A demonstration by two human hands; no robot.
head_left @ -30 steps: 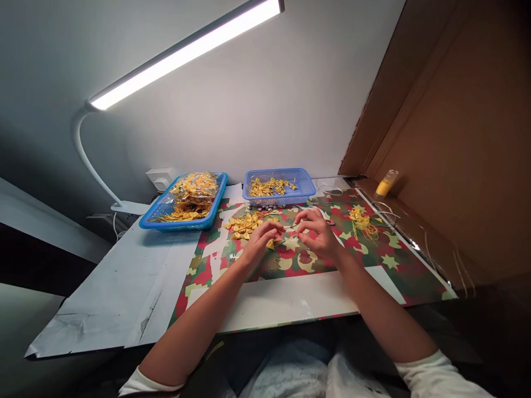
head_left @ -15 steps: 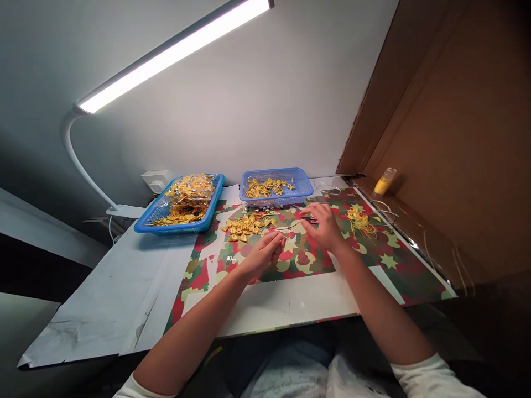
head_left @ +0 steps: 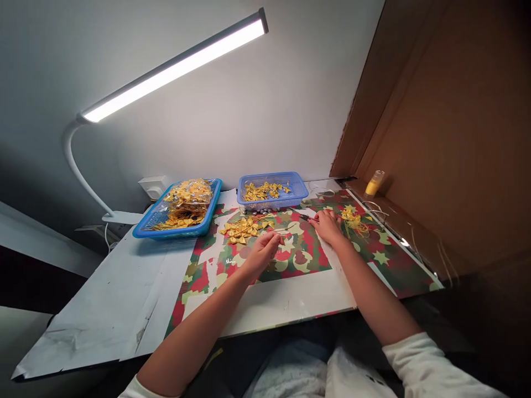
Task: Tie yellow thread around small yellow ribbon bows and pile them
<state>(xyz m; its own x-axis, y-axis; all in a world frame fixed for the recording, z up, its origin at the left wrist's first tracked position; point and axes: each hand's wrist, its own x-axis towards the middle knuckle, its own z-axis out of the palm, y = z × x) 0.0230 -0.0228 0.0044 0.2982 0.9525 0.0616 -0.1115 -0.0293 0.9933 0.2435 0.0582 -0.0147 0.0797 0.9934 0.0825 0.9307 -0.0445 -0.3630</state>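
My left hand [head_left: 265,253] is closed in a pinch above the patterned sheet. A thin, stiff strand [head_left: 285,228] sticks out from its fingertips toward the right; anything else inside the fist is hidden. To the right, my right hand [head_left: 328,225] lies low on the sheet, its fingers closed on the handle end of a slim, dark-handled tool [head_left: 307,218]. The tool points left, and its exact kind is too small to tell. Beyond my left hand lies a pile of gold ribbon bows [head_left: 240,229] with thin stems.
A blue basket [head_left: 209,218] at left holds bagged gold bows; a lighter blue basket [head_left: 296,200] holds more. Silvery beads [head_left: 262,211] lie before it. At right are yellow strands [head_left: 354,221] and a small yellow-filled bottle [head_left: 374,183]. A lamp [head_left: 178,69] hangs above.
My right hand has come down and right, away from the strand, onto the dark-handled tool. My left hand keeps its pinch in nearly the same place. The view has shifted slightly.
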